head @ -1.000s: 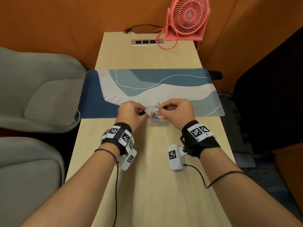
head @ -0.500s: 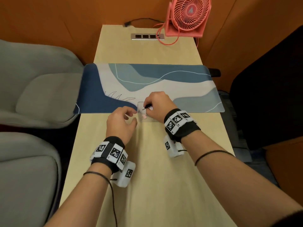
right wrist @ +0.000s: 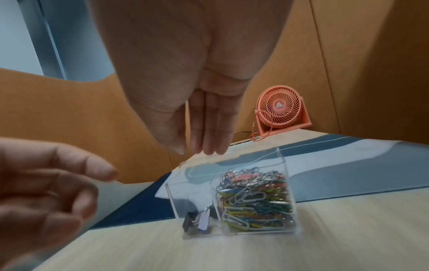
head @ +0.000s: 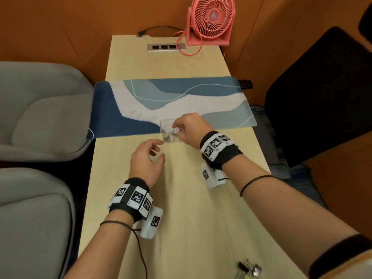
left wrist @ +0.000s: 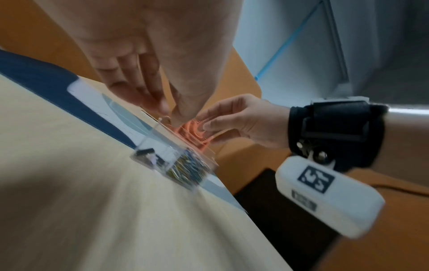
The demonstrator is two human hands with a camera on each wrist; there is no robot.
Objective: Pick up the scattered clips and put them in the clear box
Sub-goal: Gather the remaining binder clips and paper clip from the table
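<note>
The left hand (head: 148, 158) hovers empty over the pale wooden table (head: 181, 228), fingers loosely curled. Just right, the square clear box (right wrist: 234, 199) holds black binder clips (right wrist: 196, 222) and glossy coloured paper clips (right wrist: 255, 199). The right hand (head: 190, 128) hangs above it, fingers straight and empty; more scattered clips (head: 248, 268) lie near right.

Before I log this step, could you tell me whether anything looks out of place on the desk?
Yes: a small pile of clips lies at the desk's near right edge, far from the clear box, which straddles the mat's near edge. Nothing looks spilled or damaged.
</note>
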